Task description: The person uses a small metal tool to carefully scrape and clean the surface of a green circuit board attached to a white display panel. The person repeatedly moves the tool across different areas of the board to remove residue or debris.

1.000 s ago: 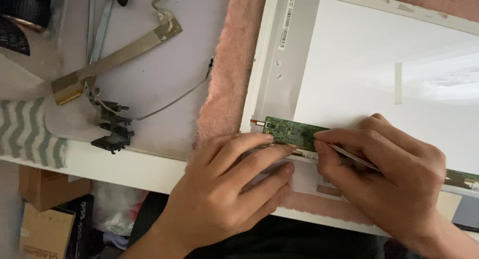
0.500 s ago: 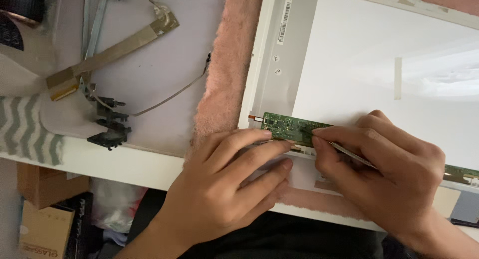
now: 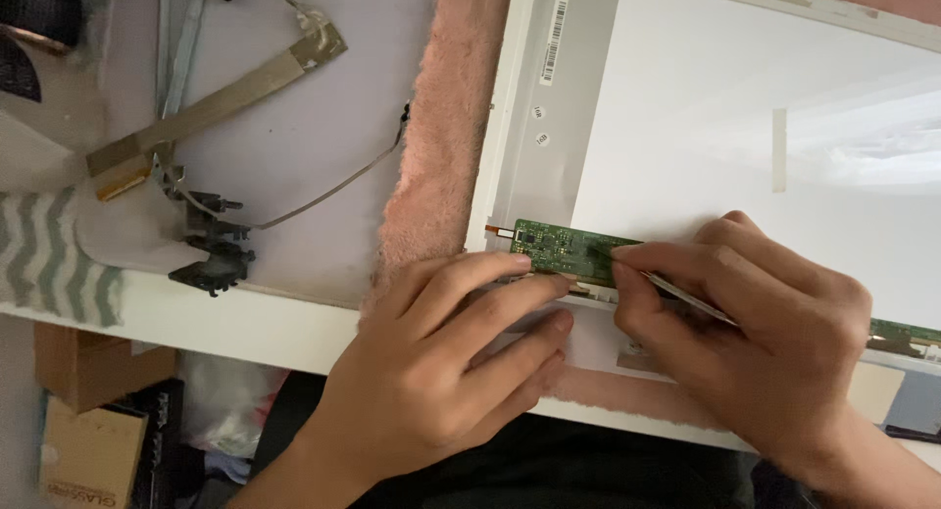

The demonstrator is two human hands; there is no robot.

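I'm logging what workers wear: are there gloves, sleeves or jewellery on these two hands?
None visible. The left hand and right hand are both bare, with no gloves, rings or watch. The wrists and what shows of the forearms are uncovered too; no sleeve reaches into view.

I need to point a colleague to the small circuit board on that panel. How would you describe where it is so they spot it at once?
Start at the large white display panel lying on the pink fuzzy cloth. Follow its near edge to where the left hand and right hand meet. The narrow green circuit board runs along that edge under the fingertips, the only green, component-studded strip against the plain white and grey panel.
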